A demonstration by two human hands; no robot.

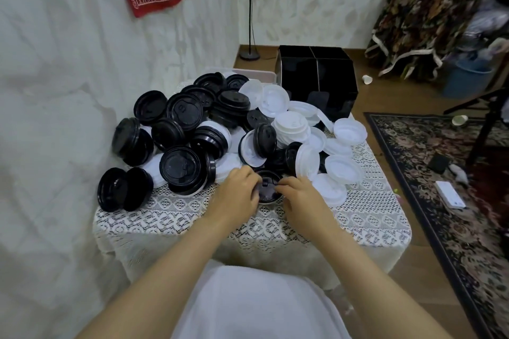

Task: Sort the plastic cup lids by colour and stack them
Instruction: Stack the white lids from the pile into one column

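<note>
Now both hands — left hand [237,192] and right hand [298,197] — close around one black lid [268,187] at the table's [366,217] front edge, probably to start a black stack away from the mixed heap [234,124].

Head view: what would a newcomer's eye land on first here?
The big jumble of lids covering the lace table: black lids heaped mostly on the left, white lids spilling right. Next, both hands, left and right, closing on one black lid at the pile's near edge.
</note>
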